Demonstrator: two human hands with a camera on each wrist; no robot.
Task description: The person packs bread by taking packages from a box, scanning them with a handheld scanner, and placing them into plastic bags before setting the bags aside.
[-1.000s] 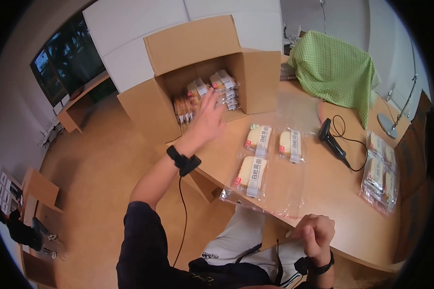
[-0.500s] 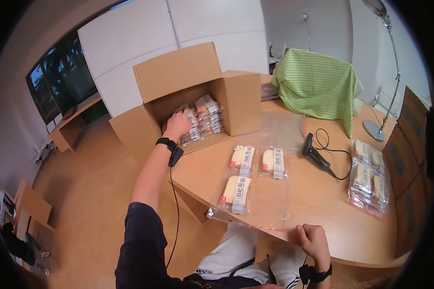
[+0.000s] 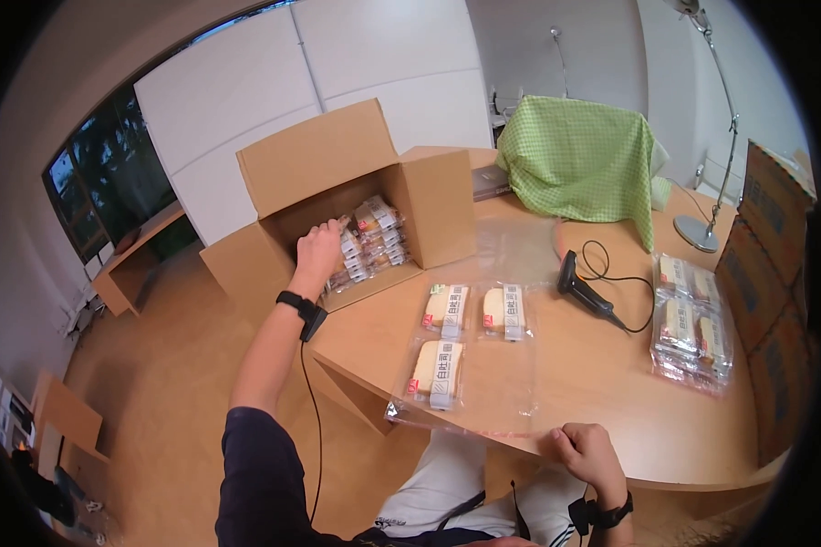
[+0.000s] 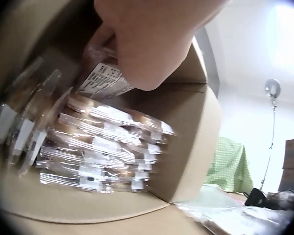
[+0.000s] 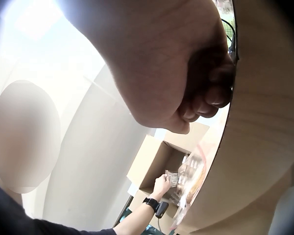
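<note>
My left hand reaches into an open cardboard box lying on its side. In the left wrist view its fingers pinch a clear-wrapped bread pack with a printed white label, above stacked bread packs; the hand hides part of that pack. My right hand is curled into a loose fist at the table's front edge, close to the corner of a clear plastic bag, and nothing shows in it. Three wrapped bread slices lie flat at the bag.
A black barcode scanner with a coiled cable lies on the table, and right of it is a clear bag of bread packs. Behind stand a green checked cloth over something and a desk lamp. Cardboard borders the right side.
My left hand has gone from in front of the box opening to inside it and taken hold of a bread pack. My right hand has come to the table edge. The head view has shifted.
</note>
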